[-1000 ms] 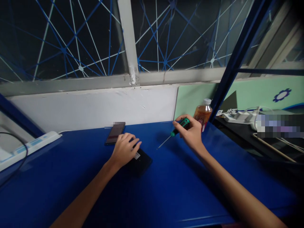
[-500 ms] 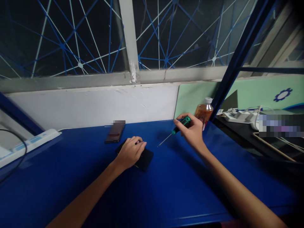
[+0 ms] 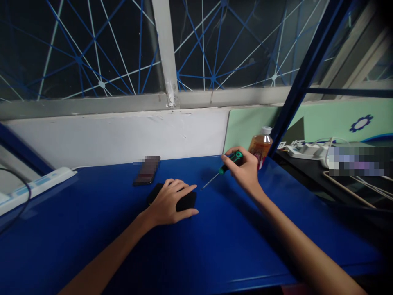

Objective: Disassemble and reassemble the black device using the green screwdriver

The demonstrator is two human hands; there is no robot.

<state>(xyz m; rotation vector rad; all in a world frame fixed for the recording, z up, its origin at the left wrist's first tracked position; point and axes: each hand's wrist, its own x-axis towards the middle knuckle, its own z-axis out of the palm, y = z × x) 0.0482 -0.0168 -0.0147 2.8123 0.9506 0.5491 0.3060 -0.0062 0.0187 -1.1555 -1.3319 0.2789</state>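
Note:
My left hand (image 3: 170, 200) lies across a flat black box-like object (image 3: 187, 200) on the blue table. Its thumb reaches along the near edge while the fingers stretch over the far side, so the hand spans it. Much of the object is hidden under the palm, and its exact kind cannot be made out. A screwdriver (image 3: 231, 162) with a green and black handle is held in my right hand (image 3: 245, 170). Its thin metal shaft slants down to the left, the tip just right of the black object and apart from it.
A dark phone (image 3: 147, 170) lies behind my left hand. At the back right stands a bottle (image 3: 260, 145) of amber liquid with a white cap. White power strips lie at the left (image 3: 39, 186) and right (image 3: 303, 151), with cables. A wall and window border the blue table (image 3: 215, 246).
My left hand has spread from a bunched pose, with thumb and fingers now apart across the black object. My right hand keeps the screwdriver in nearly the same pose. The whole view has shifted slightly.

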